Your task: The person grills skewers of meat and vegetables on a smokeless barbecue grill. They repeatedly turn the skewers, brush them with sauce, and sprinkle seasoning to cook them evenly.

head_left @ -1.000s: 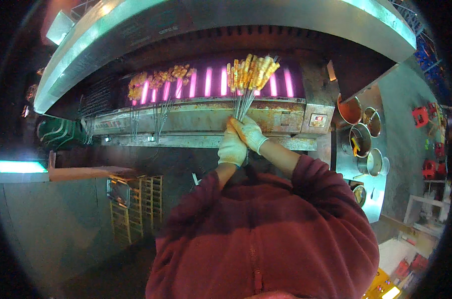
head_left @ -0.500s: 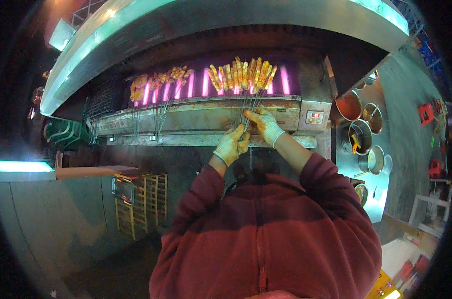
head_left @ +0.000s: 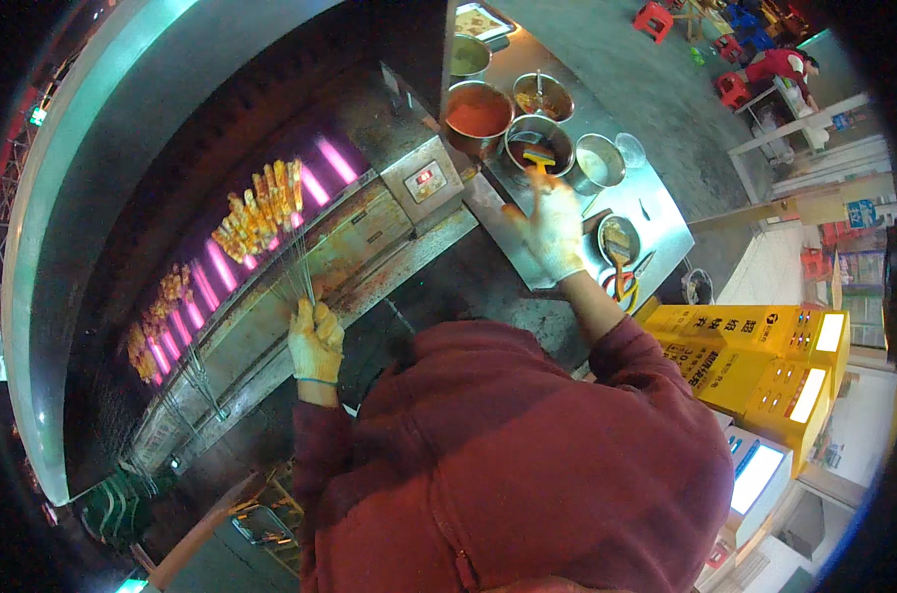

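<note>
My left hand (head_left: 316, 341), in a pale work glove, is closed around the thin metal ends of a bunch of skewers (head_left: 303, 272). Browned, seasoned food strips (head_left: 260, 210) on those skewers lie over the glowing pink bars of the grill (head_left: 369, 229). Also gloved, my right hand (head_left: 552, 225) reaches over the metal side table with its thumb and fingers apart. Its fingertips are at the yellow handle of a brush (head_left: 539, 158), which rests in a steel pot (head_left: 564, 146) of dark sauce. Whether they touch the handle is hard to tell.
More skewers of browned chunks (head_left: 162, 316) lie farther left on the grill. Around the sauce pot stand a pot of red sauce (head_left: 478, 117), a pot of pale liquid (head_left: 598, 163) and a bowl (head_left: 618, 240) with a brush. Yellow boxes (head_left: 735, 351) are stacked at right.
My view has turned right, toward the side table. My right hand has left the skewers and moved over to the sauce pot. My left hand still holds the skewers.
</note>
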A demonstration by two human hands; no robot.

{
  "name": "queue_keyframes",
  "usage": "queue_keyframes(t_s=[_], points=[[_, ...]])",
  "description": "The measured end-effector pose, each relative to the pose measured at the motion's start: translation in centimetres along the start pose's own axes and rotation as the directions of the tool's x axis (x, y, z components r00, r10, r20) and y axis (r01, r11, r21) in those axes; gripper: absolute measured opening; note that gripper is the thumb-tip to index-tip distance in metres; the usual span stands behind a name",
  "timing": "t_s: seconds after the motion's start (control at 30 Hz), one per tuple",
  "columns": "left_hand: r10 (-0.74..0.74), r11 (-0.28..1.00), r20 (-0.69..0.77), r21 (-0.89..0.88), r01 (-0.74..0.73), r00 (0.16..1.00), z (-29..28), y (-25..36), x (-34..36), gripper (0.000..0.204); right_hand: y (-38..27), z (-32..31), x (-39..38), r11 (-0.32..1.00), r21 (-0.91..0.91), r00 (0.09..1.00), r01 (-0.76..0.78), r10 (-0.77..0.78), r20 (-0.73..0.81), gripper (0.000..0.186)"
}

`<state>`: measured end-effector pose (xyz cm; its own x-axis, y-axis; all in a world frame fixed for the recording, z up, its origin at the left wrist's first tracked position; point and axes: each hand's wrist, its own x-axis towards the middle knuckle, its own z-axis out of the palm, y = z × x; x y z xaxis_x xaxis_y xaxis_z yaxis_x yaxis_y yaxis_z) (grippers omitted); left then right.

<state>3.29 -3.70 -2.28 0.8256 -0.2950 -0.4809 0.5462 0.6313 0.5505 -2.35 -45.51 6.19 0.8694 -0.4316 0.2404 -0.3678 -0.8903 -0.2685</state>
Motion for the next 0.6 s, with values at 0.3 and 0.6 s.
queue_keyframes(t_s=[0.3, 0.6], points=[[0.009, 1.0, -0.133, 0.018, -0.007, 0.991, 1.7, 0.4, -0.1, 0.031, 11.1, 8.6, 7.2, 0.83, 0.411, 0.926, -0.377, 0.347, 0.149, 0.052], [0.036, 0.999, -0.154, 0.038, -0.03, 0.987, 1.1, 0.1, 0.4, 0.037, 7.6, 1.6, 8.2, 0.799, 0.565, 0.939, -0.205, 0.323, -0.117, 0.033]])
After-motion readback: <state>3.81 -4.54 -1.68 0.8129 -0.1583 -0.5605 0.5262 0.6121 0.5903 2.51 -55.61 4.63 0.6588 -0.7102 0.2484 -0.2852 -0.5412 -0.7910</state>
